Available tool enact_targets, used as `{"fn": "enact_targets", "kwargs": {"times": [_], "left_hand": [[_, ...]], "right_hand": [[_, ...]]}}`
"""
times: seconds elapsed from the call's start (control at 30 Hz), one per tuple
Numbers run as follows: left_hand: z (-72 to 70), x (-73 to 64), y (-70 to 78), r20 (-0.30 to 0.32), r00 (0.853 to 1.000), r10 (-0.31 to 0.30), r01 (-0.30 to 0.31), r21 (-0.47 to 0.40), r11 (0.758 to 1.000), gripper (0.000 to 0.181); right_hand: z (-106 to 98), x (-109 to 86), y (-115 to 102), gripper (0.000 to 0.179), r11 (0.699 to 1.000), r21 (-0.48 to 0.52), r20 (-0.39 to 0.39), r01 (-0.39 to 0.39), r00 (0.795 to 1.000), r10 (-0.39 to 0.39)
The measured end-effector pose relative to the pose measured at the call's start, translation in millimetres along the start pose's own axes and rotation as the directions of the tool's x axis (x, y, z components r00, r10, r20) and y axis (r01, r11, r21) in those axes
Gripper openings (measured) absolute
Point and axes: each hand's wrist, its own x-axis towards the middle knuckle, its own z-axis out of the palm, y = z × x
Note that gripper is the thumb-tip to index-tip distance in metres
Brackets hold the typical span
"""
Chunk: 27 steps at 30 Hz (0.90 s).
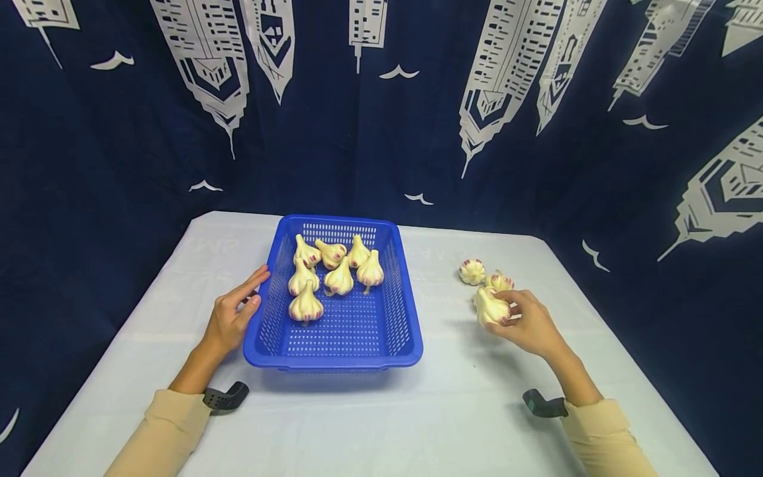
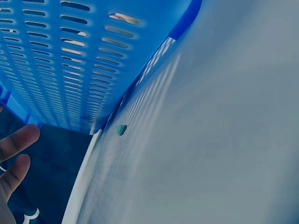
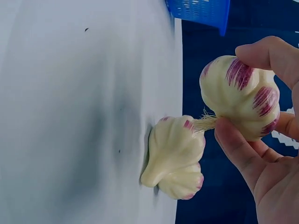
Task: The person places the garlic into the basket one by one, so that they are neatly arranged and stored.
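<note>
My right hand (image 1: 530, 324) pinches a garlic bulb (image 1: 491, 307) between thumb and fingers; in the right wrist view this bulb (image 3: 240, 95) shows purple streaks and a tuft of roots, held above the table. Just beyond it lie two more bulbs, one pale and round (image 1: 472, 271), the other (image 1: 501, 281) partly hidden by the held one. A blue perforated basket (image 1: 334, 362) holds several garlic bulbs in its far and left part. At the basket's left rim rests my left hand (image 1: 232, 318), its fingers extended along the edge. Only fingertips (image 2: 25, 136) show in the left wrist view.
A white cloth covers the table (image 1: 381, 424). Behind it hangs a dark blue curtain (image 1: 334, 159) with white building prints. Both wrists wear black devices (image 1: 226, 397). A small green speck (image 2: 121, 129) lies beside the basket.
</note>
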Motion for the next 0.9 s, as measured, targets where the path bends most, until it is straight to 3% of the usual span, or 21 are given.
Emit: {"fn": "enact_targets", "kwargs": {"times": [0.9], "left_hand": [[0.0,1.1,1.1,0.004,1.0,-0.002,0.002,0.002,1.0,0.045]], "right_hand": [[-2,18.1,-32,0.057,0.996,0.011,0.032,0.083,0.996,-0.083]]}}
